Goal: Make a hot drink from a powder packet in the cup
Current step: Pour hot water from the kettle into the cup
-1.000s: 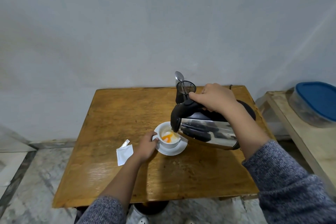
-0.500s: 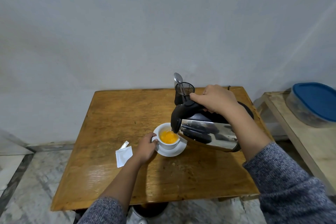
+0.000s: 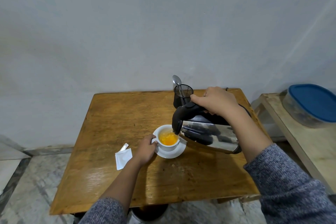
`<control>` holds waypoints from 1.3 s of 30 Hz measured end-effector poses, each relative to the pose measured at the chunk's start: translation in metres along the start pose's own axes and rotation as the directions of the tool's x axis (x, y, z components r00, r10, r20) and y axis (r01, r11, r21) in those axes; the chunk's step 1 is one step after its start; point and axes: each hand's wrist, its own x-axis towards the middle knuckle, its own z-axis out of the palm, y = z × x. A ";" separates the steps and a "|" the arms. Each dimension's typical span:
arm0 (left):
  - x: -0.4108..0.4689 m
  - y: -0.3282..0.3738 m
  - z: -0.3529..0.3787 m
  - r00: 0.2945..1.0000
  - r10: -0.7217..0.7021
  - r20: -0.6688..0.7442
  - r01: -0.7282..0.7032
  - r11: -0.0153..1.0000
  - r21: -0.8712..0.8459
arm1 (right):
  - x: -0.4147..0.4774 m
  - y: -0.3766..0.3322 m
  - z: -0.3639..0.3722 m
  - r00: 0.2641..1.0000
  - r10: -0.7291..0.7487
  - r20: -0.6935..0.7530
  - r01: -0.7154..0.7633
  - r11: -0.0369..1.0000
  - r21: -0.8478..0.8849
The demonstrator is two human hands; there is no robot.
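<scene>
The left hand [image 3: 145, 148] reaches forward from a grey knitted sleeve, forearm bare, its fingers curled closed in a grip, thumb uppermost. The right hand [image 3: 215, 101] is raised higher and farther forward, knuckles up, fingers wrapped tight in a fist-like grasp. Its wrist bends downward, and the bare forearm runs back to a grey sleeve.

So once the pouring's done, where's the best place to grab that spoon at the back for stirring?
Probably by the bowl end of the spoon, coming from above. It stands bowl-up in the black mesh holder, leaning left; only that end and a short stretch of handle clear the rim, so pinching there and lifting upward looks easiest.
</scene>
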 end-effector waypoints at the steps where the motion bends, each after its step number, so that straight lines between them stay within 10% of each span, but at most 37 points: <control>1: 0.000 0.000 0.000 1.000 -0.003 0.002 0.003 1.000 0.000 | 0.000 0.000 0.000 1.000 0.001 -0.002 -0.001 1.000 0.001; 39: -0.005 0.005 0.001 1.000 -0.027 0.000 0.027 1.000 -0.005 | -0.004 0.004 0.005 1.000 0.025 0.019 -0.025 1.000 0.005</control>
